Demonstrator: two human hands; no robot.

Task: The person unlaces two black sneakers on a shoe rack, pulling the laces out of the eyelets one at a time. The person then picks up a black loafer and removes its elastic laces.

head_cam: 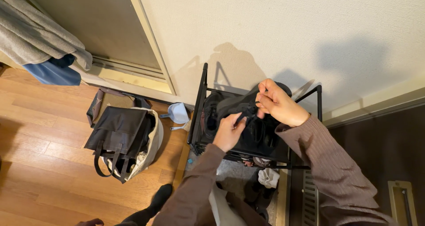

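Observation:
A black shoe [234, 105] rests on top of a black metal shoe rack [198, 108] against the white wall. My left hand [229, 131] pinches a black lace at the shoe's near side. My right hand [280, 104] grips another part of the lace over the shoe's right end. Both arms wear brown ribbed sleeves. More dark shoes lie on the rack under my hands, partly hidden.
A dark brown tote bag [118, 133] lies over a pale cloth bag on the wooden floor at left. A light blue dustpan [178, 113] leans by the rack. Grey and blue cloths [40, 42] hang top left. A white sock [268, 177] lies below the rack.

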